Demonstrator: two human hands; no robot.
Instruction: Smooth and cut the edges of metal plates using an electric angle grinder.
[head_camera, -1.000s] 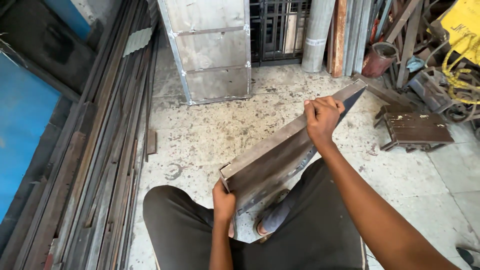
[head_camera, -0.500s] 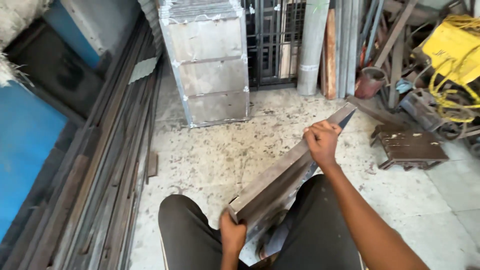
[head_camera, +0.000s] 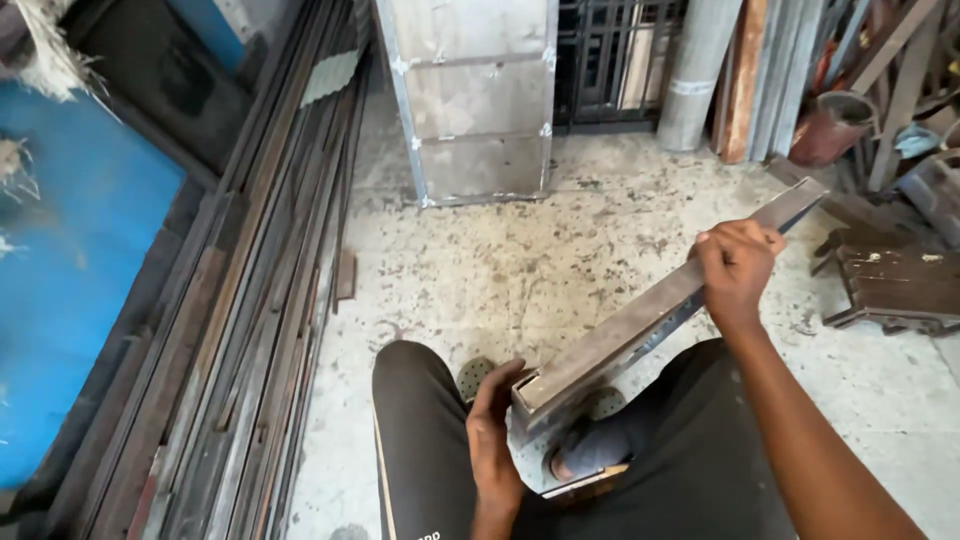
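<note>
Between two hands (head_camera: 497, 432) (head_camera: 737, 266), one steel bar (head_camera: 640, 318).

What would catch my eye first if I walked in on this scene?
Most striking is the long rusty metal channel, held slantwise over the person's lap, with the right hand gripping near its far end and the left hand at the near end. Next, the bright blue panel at far left, beside long steel bars lying along the speckled floor.
</note>
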